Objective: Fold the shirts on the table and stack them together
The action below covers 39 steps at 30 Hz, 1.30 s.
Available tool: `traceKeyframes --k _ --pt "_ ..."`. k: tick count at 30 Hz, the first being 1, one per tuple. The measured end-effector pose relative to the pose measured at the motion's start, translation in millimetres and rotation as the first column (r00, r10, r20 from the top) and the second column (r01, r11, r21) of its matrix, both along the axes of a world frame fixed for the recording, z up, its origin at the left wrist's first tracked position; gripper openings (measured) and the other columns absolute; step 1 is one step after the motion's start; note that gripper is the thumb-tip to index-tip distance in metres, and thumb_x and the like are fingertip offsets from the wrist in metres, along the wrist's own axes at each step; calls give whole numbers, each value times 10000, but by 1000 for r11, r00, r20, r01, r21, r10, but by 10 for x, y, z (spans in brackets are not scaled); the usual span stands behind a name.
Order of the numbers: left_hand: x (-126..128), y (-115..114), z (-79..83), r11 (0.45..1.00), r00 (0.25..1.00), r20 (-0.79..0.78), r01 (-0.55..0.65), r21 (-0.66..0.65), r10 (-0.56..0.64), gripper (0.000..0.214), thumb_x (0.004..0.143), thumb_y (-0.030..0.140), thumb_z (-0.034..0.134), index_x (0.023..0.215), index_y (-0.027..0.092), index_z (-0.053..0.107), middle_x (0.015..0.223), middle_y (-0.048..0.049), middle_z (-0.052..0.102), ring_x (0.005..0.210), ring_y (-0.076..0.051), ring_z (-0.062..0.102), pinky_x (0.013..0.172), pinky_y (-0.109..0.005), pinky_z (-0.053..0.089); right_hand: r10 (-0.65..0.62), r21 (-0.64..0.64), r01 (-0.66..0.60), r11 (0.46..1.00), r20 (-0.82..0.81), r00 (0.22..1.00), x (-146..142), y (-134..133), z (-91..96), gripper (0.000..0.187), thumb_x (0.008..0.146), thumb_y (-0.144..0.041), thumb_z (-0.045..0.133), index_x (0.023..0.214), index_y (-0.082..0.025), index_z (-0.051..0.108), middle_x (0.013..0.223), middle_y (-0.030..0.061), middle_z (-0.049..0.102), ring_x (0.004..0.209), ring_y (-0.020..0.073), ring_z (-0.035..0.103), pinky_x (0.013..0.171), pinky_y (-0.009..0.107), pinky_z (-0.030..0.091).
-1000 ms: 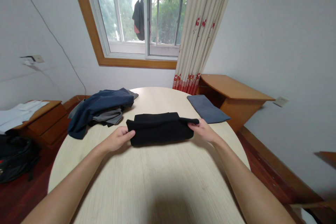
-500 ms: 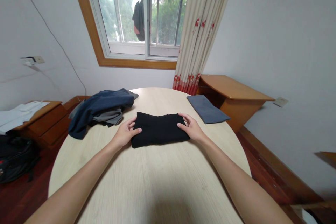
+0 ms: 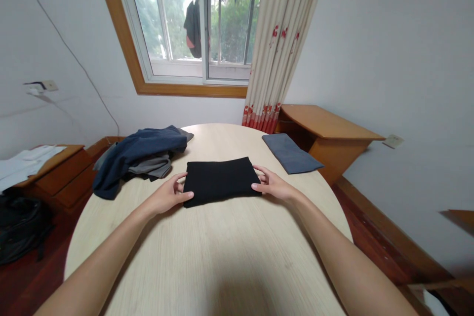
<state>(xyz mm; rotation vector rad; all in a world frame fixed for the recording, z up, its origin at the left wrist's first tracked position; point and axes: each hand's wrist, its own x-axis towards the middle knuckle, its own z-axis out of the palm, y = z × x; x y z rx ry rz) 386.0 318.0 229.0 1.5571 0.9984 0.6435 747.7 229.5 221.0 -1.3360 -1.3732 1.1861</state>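
A black garment (image 3: 221, 181), folded into a flat rectangle, is at the middle of the round table (image 3: 222, 256). My left hand (image 3: 171, 192) grips its left edge, thumb on top and fingers at the side. On the opposite edge, my right hand (image 3: 273, 183) holds it the same way, with the thumb near the front right corner. The fingers' undersides are hidden by the cloth. What kind of garment it is, I cannot tell.
A loose heap of dark blue and grey clothes (image 3: 144, 150) lies at the table's back left. Toward the back right edge is a folded grey-blue garment (image 3: 291, 153). Behind it stands a wooden desk (image 3: 333, 123); a curtain (image 3: 285, 44) hangs near the window.
The black garment has shifted slightly left, and its top edge now looks straighter and flatter. Both hands keep hold of its ends; the left has moved a little lower. The view has turned slightly.
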Motion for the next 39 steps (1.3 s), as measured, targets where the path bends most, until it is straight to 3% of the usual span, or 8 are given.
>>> traceKeyframes --k 8,12,18,22,29,34,36,39 --pt "-46 -20 17 997 994 -92 62 54 -57 1013 607 371 807 1471 104 348 604 108 532 544 -119 512 572 -252 362 82 -33 -86 996 -108 991 61 -3 23 923 637 -347 849 1427 -167 407 782 -23 650 709 140 615 692 291 456" --pt "-66 13 12 990 990 -128 81 113 -66 895 637 379 754 1422 123 406 599 114 491 552 -115 471 585 -254 360 42 -25 -42 999 11 999 116 12 32 899 619 -374 864 1385 -151 449 602 -110 471 557 94 472 586 253 363" --pt "-88 15 -3 966 971 -185 184 184 -150 866 683 378 732 1442 163 376 708 79 502 616 -128 490 616 -270 392 111 -61 -96 994 329 938 132 -67 165 427 617 -461 832 825 -156 618 618 -72 421 574 89 380 538 246 282" --pt "-69 -37 48 928 931 -312 274 253 -190 976 676 322 740 1527 180 285 749 69 494 645 -135 480 612 -264 375 143 -47 -135 990 335 931 126 -98 195 405 602 -468 811 690 -171 551 650 -51 458 615 103 413 576 253 310" --pt "-56 -11 51 903 930 -358 223 368 -84 743 720 315 663 1429 191 479 752 46 530 664 -146 484 657 -276 395 56 -80 -30 996 336 940 152 -100 191 421 605 -488 781 597 -192 481 551 -69 425 523 78 356 536 249 265" --pt "-134 120 -29 875 904 -420 142 464 76 613 751 318 628 1349 202 568 816 6 610 701 -177 562 719 -315 461 189 -172 -131 976 387 903 -4 -164 259 445 613 -489 798 556 -190 473 496 -73 425 492 69 352 496 231 250" --pt "-153 160 -46 822 864 -445 68 565 234 538 796 311 580 1320 188 591 914 -43 645 794 -217 608 773 -357 489 294 -201 -239 950 324 899 -151 -192 276 414 647 -509 787 606 -168 555 518 -56 486 496 73 398 494 224 281" --pt "-85 89 -6 641 814 -391 29 767 431 428 887 297 481 1270 162 615 1155 -133 636 1065 -294 591 919 -447 489 516 -209 -480 852 179 838 -360 -215 267 391 698 -496 775 842 -142 697 738 17 667 642 112 571 584 230 415"
